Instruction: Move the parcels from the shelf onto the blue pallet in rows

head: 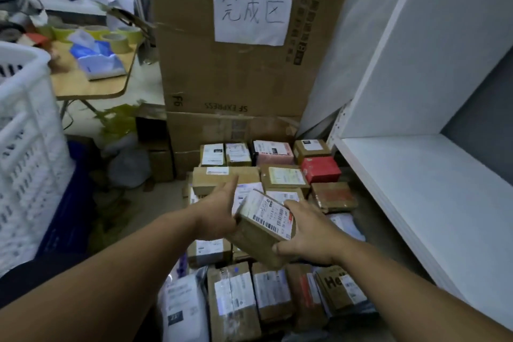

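I hold a small brown cardboard parcel (263, 228) with a white barcode label, tilted, above rows of parcels (283, 176) laid out low in front of me. My right hand (305, 233) grips its right side with the thumb at the lower corner. My left hand (219, 211) touches its left edge with straight fingers. The parcels below include brown boxes, a red box (320, 169), a pink-labelled one (273, 151) and grey mailer bags (183, 305). They hide the pallet. The white shelf (433, 175) at my right shows a bare board.
Tall cardboard boxes (236, 69) with a handwritten paper sign stand behind the rows. A white plastic crate (25, 147) sits on a blue crate (69, 208) at the left. A wooden table (91, 83) with tape rolls is at the back left.
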